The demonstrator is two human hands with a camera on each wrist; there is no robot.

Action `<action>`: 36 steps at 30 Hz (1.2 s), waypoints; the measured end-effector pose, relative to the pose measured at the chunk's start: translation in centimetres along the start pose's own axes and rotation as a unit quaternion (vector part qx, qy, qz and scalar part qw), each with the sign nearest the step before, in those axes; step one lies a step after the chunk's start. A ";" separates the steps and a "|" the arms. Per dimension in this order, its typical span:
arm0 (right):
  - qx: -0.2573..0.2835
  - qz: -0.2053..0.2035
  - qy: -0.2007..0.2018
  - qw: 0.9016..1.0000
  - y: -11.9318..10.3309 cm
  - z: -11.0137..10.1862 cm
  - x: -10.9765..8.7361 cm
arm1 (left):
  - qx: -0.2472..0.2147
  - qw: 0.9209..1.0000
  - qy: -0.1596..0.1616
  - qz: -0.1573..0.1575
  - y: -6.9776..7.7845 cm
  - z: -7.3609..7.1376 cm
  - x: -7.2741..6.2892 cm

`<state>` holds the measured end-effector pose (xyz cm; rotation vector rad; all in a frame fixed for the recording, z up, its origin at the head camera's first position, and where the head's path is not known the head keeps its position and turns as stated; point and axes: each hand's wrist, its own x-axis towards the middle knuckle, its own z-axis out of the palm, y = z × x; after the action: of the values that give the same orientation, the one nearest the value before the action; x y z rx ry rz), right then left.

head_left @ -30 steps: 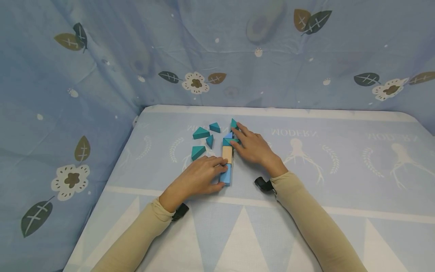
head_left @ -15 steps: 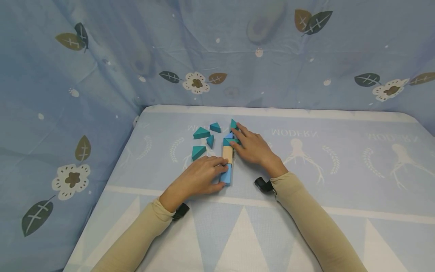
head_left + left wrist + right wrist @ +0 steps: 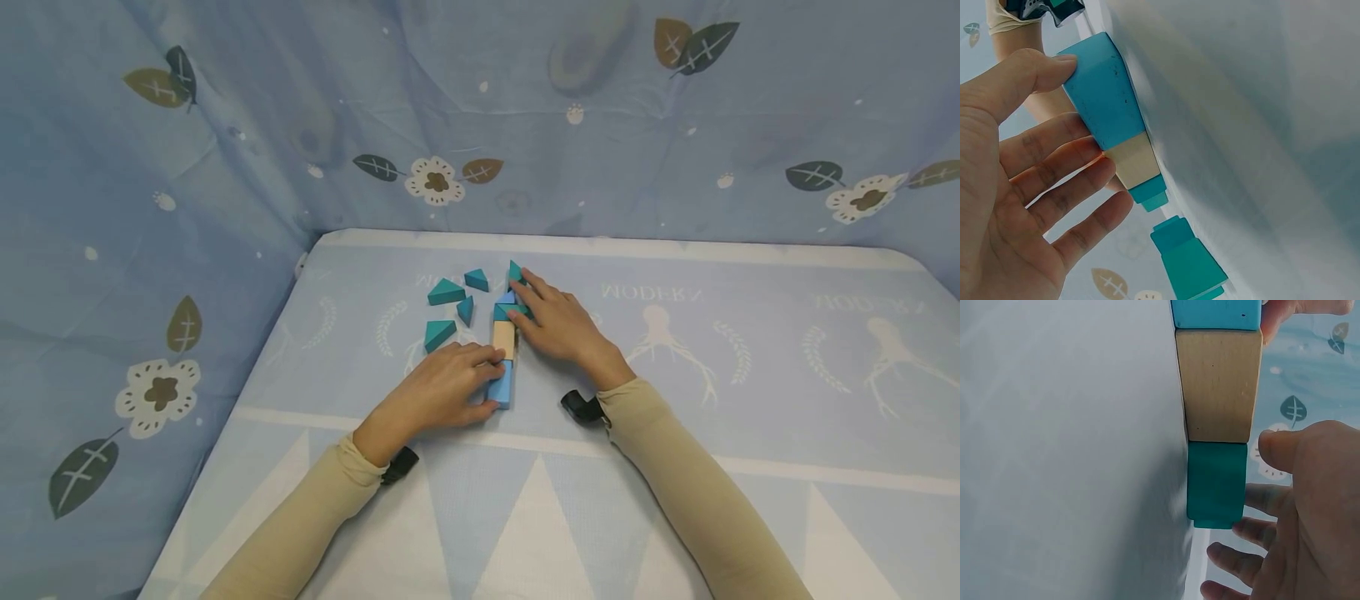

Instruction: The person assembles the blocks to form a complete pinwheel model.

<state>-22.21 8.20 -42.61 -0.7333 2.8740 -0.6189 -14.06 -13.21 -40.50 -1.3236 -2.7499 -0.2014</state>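
Row of blocks lies on the bench, running away from the person, left of bench centre. Near to far in the head view: blue block (image 3: 500, 388), wooden block (image 3: 503, 337) butted end to end with it, teal piece (image 3: 501, 313) against the wood, then a light-blue triangle (image 3: 507, 297) and a far teal triangle (image 3: 514, 272). Left hand (image 3: 446, 387) is on the row's left side: thumb on the near end of the blue block, other fingers spread, tips at the blue/wood joint. Left grip reads relaxed, not clenched. Right hand (image 3: 558, 329) is on the right side at the far end, thumb by the teal piece, fingers reaching to the far teal triangle. Right grip also loose; exact contact there hard to confirm. Four loose teal pieces left of the row, apart from it: long wedge (image 3: 446, 292), small wedge (image 3: 476, 279), upright wedge (image 3: 465, 311), near wedge (image 3: 439, 335). Tan sleeves (image 3: 697, 492) on both arms, black devices (image 3: 582, 407) at both wrists. Bench (image 3: 787, 417) has a pale blue/white printed cover; blue floral curtain (image 3: 600, 50) behind and at left.
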 end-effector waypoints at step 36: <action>0.000 -0.048 0.018 0.999 -0.6 0.6 0.4 | -0.003 1.000 0.006 0.001 0.0 0.1 -0.1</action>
<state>-22.16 7.30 -42.92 -0.8739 2.8852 -0.6489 -14.04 -13.28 -40.56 -1.3216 -2.7408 -0.2162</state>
